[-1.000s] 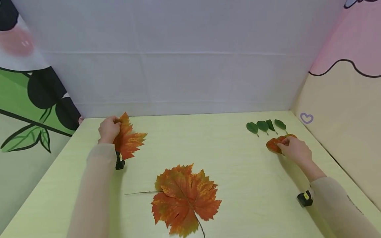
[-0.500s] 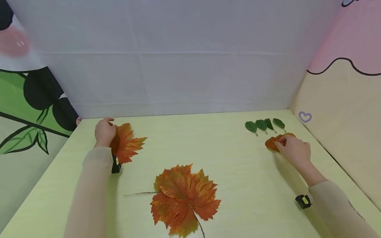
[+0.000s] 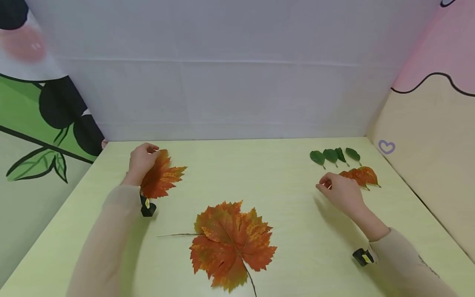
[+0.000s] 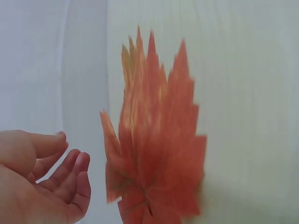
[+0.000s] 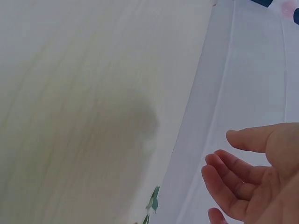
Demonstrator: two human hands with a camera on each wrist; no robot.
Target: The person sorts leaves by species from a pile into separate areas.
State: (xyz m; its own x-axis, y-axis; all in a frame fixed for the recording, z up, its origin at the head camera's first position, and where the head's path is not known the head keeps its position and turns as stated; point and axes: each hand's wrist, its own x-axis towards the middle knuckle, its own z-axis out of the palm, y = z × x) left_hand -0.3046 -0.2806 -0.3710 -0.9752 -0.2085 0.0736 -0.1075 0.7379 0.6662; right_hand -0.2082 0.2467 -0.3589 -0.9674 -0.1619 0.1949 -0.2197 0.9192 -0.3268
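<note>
My left hand (image 3: 142, 161) is at the far left of the table with fingers loosely bent and holding nothing. Right beside it is a large orange maple-like leaf (image 3: 163, 178); in the left wrist view a gap shows between the fingers and this leaf (image 4: 154, 163). My right hand (image 3: 342, 193) hovers over the right side, its thumb apart from the relaxed fingers in the right wrist view. Behind it lie small orange-red leaves (image 3: 368, 175), overlapping and partly covered by the hand. Two large orange leaves (image 3: 233, 247) lie overlapped at front centre, thin stems sticking out.
Several small green leaves (image 3: 330, 156) lie in a row at the back right of the pale yellow table (image 3: 237, 173). A grey-white backdrop (image 3: 237, 90) rises behind the table, with printed panels on both sides. Black wrist-worn devices show below both hands.
My right hand has let go of the small orange-red leaves and moved left, leaving them on the table. My left hand's fingers have come off the large orange leaf, which now sits lower.
</note>
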